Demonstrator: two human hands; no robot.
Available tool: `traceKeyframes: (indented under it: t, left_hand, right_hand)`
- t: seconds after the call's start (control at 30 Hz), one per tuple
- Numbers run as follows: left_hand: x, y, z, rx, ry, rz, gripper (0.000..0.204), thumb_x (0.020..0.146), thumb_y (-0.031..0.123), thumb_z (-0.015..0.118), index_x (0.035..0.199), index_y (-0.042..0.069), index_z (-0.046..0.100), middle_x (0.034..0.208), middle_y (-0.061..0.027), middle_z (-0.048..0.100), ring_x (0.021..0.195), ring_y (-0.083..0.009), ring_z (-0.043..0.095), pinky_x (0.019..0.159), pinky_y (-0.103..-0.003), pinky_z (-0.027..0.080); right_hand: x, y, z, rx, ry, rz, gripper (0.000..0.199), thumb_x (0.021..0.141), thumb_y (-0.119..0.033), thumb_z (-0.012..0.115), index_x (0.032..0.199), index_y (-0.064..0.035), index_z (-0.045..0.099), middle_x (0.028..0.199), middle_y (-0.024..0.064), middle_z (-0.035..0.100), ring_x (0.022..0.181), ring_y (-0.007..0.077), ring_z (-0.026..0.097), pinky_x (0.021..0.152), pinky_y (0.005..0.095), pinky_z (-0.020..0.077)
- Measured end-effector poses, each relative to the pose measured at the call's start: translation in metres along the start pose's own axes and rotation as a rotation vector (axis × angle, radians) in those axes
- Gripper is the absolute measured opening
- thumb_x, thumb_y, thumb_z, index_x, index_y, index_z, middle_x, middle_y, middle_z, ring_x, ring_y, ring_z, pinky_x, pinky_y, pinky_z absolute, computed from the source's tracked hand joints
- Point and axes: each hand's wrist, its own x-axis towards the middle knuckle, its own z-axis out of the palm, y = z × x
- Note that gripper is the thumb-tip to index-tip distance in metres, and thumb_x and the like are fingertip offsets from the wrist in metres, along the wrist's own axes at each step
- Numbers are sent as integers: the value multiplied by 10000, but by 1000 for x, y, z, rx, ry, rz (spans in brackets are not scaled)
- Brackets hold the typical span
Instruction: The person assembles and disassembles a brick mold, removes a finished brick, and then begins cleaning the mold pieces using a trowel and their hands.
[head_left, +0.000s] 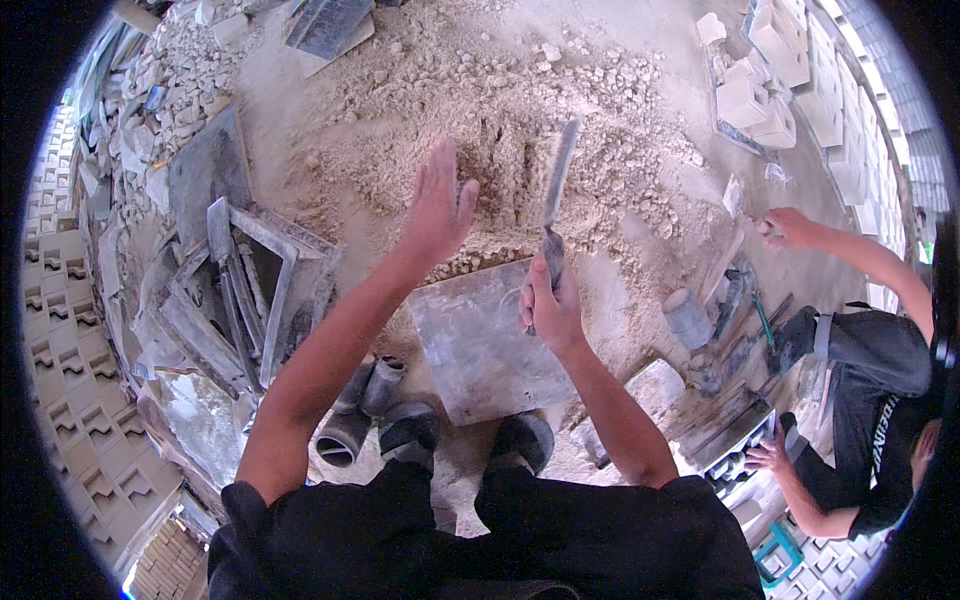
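Observation:
My right hand (554,305) is closed round the dark handle of a trowel (562,175). The narrow-looking metal blade points away from me, over a heap of pale, crumbly sand-like mix (400,110). My left hand (441,205) is held out at the near side of the heap, fingers stretched, with nothing in it. Whether its palm touches the mix I cannot tell. Between my feet and the heap lies a flat grey board (490,345), dusty and scuffed, below my right hand.
Metal frames (270,270) and a dark plate (208,165) lie to the left. Short pipe pieces (345,435) stand by my feet. On the right, a co-worker (850,390) crouches near a grey cup (688,318) and tools. Pale blocks (755,100) stand far right.

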Motion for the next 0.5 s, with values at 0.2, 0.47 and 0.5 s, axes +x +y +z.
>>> traceKeyframes:
  t: [0.2, 0.47, 0.5]
  left_hand:
    - [-15, 4, 12, 139, 9, 37, 664, 971, 398, 338, 1437, -36, 150, 1502, -233, 157, 1407, -363, 126, 1132, -471, 110]
    - [-42, 30, 2, -190, 49, -101, 696, 972, 447, 323, 1419, -68, 182, 1474, -271, 200, 1389, -386, 163, 1121, -472, 134]
    - [-43, 33, -11, -182, 36, -95, 699, 968, 455, 334, 1415, -64, 199, 1470, -267, 217, 1383, -387, 182, 1116, -479, 145]
  right_hand:
    - [-17, -21, -9, 75, 41, 208, 360, 951, -442, 470, 849, -99, 434, 556, -7, 415, 382, 110, 408, 345, 272, 370]
    - [-41, 2, -19, 64, 22, 258, 457, 925, -536, 449, 796, -98, 459, 552, -7, 417, 395, 111, 413, 376, 307, 395]
    - [-45, -3, -19, 44, 45, 233, 486, 919, -527, 468, 825, -51, 504, 601, 48, 485, 465, 172, 494, 461, 355, 450]
